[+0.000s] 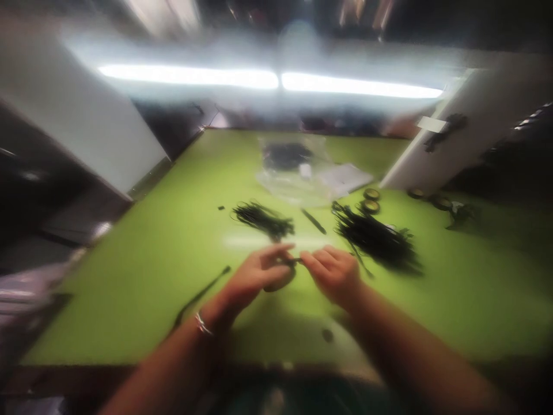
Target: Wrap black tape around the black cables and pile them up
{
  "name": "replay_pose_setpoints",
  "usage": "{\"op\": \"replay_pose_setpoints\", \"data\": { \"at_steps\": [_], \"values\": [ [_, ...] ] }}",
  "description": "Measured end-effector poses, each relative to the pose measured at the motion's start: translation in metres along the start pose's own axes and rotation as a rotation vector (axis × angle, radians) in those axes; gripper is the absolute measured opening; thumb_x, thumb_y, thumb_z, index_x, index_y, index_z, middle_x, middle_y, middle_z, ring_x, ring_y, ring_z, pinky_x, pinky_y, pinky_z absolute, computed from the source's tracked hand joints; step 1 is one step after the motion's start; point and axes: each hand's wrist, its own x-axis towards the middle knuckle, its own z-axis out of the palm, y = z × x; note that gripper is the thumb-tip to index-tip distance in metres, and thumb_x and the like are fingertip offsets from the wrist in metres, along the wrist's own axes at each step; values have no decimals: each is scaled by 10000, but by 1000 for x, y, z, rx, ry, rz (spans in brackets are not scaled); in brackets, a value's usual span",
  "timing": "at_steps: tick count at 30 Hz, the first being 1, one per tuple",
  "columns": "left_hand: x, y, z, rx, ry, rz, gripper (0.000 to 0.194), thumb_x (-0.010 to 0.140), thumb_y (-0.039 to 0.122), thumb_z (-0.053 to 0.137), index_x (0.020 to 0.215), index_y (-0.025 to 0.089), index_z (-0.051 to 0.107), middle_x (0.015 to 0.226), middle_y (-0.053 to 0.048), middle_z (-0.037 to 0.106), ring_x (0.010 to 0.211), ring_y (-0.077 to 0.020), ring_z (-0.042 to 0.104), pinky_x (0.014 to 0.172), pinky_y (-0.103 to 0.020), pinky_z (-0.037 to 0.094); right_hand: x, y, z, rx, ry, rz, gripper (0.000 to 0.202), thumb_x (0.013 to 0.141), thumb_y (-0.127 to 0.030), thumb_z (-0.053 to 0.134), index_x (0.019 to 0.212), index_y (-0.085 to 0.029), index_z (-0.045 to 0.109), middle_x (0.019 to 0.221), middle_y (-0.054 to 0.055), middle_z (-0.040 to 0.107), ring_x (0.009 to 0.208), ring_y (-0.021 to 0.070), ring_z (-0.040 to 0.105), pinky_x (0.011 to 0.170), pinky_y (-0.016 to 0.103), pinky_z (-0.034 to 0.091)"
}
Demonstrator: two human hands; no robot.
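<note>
My left hand (261, 270) and my right hand (332, 271) meet over the near middle of the green table. A short stretch of thin black cable (297, 260) shows between the fingertips; the rest is hidden and blurred. The right hand is closed in a pinch on it, and the left fingers curl around its other end. Just beyond the left hand lies a bundle of black cables (263, 220). A larger bundle of black cables (375, 236) is beyond the right hand. A single black cable (203, 291) runs beside my left wrist.
On the green table (129, 288), a clear plastic bag (287, 164) with dark contents lies at the back beside a white sheet (345, 177). A dark pen-like tool (313, 221) rests between the bundles. Tape rolls (370, 200) sit at right, near a white side panel (425, 153).
</note>
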Motion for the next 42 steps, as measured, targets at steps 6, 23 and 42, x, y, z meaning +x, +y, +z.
{"op": "replay_pose_setpoints", "data": {
  "at_steps": [6,23,42],
  "values": [
    [0,-4,5,115,76,52,197,787,307,703,858,123,705,575,23,507,511,-67,402,481,-207,298,-2,-2,3,-6,15,-19,170,872,-98,584,1030,-146,626,664,5,633,591,133,436,556,286,293],
    [0,-1,-1,522,-108,56,150,818,272,629,849,131,670,782,-40,632,689,-134,560,638,-253,454,13,-13,-15,331,-713,256,106,859,-228,589,766,-176,592,709,6,580,604,118,468,543,254,292],
    [-19,-3,23,26,-143,13,103,789,226,710,802,128,736,677,-37,612,531,-72,480,497,-204,368,13,-17,-44,620,-575,441,343,925,-329,484,617,-181,510,553,-32,537,510,75,406,513,212,267]
  ]
}}
